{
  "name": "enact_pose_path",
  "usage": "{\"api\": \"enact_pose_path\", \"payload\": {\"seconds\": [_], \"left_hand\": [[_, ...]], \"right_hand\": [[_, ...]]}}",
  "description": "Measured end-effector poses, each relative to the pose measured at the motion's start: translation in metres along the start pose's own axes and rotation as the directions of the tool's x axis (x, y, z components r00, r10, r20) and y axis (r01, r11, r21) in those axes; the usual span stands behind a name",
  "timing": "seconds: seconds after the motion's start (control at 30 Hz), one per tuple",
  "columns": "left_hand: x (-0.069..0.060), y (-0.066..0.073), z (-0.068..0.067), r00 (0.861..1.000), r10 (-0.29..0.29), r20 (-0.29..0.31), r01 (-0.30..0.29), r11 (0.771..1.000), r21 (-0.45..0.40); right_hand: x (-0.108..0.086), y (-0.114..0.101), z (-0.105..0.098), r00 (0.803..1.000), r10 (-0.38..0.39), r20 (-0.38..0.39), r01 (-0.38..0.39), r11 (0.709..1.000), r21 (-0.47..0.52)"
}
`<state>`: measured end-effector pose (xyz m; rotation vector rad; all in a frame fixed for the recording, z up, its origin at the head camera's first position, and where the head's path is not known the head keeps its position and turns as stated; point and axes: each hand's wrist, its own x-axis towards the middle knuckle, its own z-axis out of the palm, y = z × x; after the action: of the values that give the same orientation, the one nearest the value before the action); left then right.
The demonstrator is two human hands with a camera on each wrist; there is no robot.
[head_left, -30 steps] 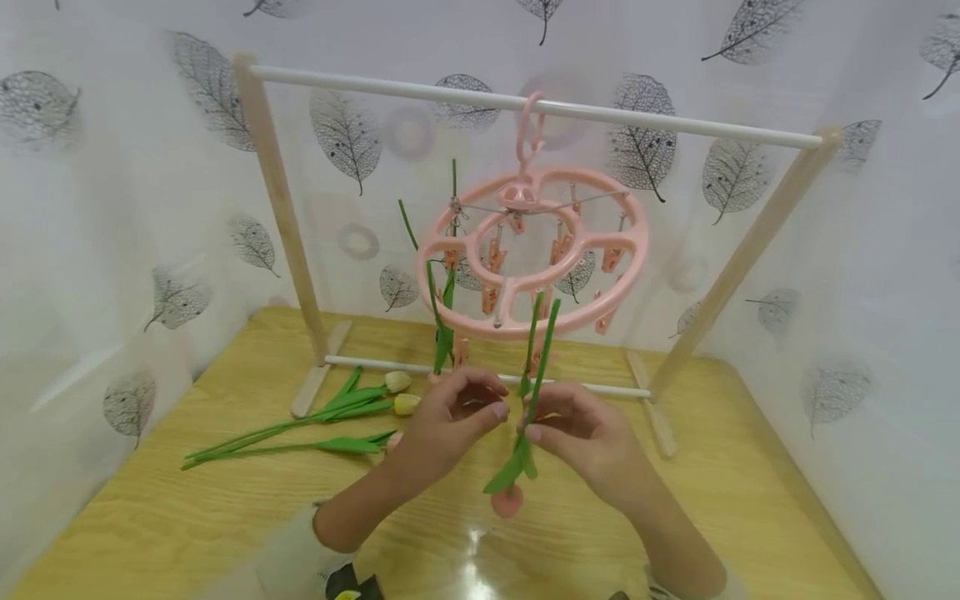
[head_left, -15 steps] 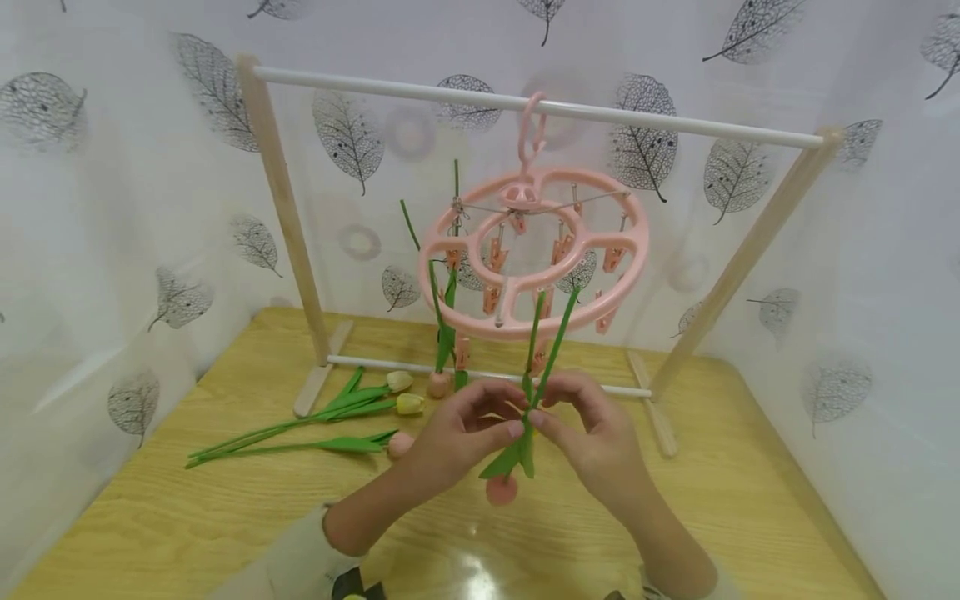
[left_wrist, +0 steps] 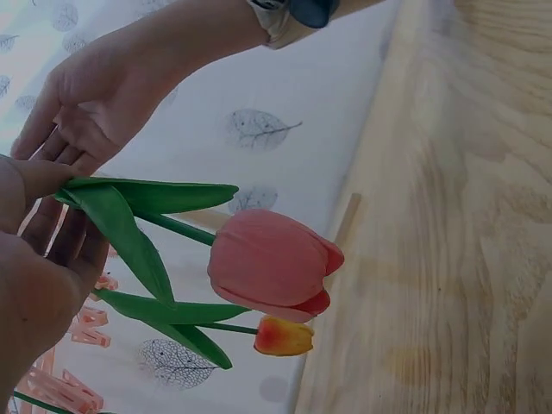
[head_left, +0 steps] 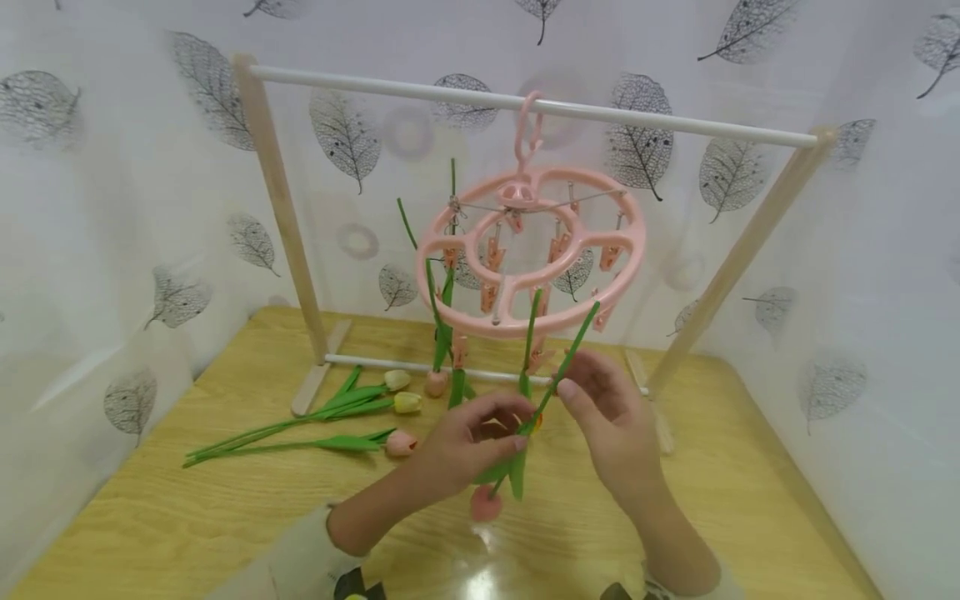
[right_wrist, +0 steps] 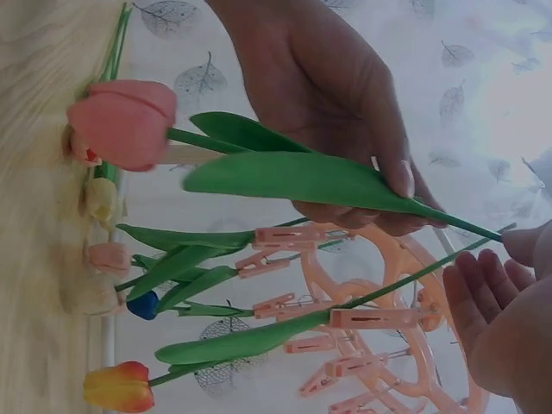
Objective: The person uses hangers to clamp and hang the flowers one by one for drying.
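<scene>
Head down, a pink tulip point(head_left: 486, 503) point(left_wrist: 272, 263) point(right_wrist: 125, 125) hangs between the hands, its stem slanting up to the right. The left hand point(head_left: 468, 446) point(left_wrist: 34, 293) point(right_wrist: 328, 103) pinches it where the leaves meet the stem. Higher on that stem, the right hand point(head_left: 618, 425) point(left_wrist: 112, 86) point(right_wrist: 517, 336) holds it with the thumb against it, the other fingers loosely bent. Just behind, a red-and-yellow tulip point(left_wrist: 285, 336) point(right_wrist: 119, 386) hangs from a clip point(right_wrist: 375, 319) of the round pink hanger point(head_left: 637, 242).
The hanger hooks over the white top bar point(head_left: 675, 123) of a wooden-legged stand point(head_left: 281, 200). More tulips hang at its left side, including a pink one point(head_left: 437, 383). Several tulips lie on the table point(head_left: 150, 517) at left, among them a yellow one point(head_left: 407, 403).
The left hand has come over to grip the pink tulip by its leaves. The right hand has moved up the stem and to the right, and the stem leans further right.
</scene>
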<state>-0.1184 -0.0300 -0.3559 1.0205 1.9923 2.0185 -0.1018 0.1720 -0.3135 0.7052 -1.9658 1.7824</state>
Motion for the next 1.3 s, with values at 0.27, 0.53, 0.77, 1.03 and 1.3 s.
{"api": "enact_pose_path", "payload": {"seconds": [0.27,0.53,0.77,1.03,1.3], "left_hand": [[-0.001,-0.004,0.000,0.999,-0.029,0.037,0.029,0.999,0.018],[0.000,-0.010,0.003,0.998,-0.007,0.068,0.006,1.000,0.013],[0.000,-0.014,0.004,0.998,0.005,0.059,-0.005,1.000,0.001],[0.001,-0.012,0.006,0.998,-0.019,0.056,0.020,1.000,-0.009],[0.000,-0.008,0.003,0.999,-0.015,0.044,0.016,1.000,-0.024]], "right_hand": [[0.003,-0.004,-0.001,0.997,-0.054,-0.051,0.059,0.994,0.088],[0.004,-0.003,0.000,0.995,-0.102,-0.021,0.103,0.985,0.135],[0.004,0.000,0.004,0.997,-0.048,-0.055,0.055,0.988,0.141],[0.002,0.001,0.004,0.999,-0.040,-0.036,0.045,0.989,0.141],[0.008,0.002,-0.015,0.998,-0.065,-0.021,0.066,0.993,0.101]]}}
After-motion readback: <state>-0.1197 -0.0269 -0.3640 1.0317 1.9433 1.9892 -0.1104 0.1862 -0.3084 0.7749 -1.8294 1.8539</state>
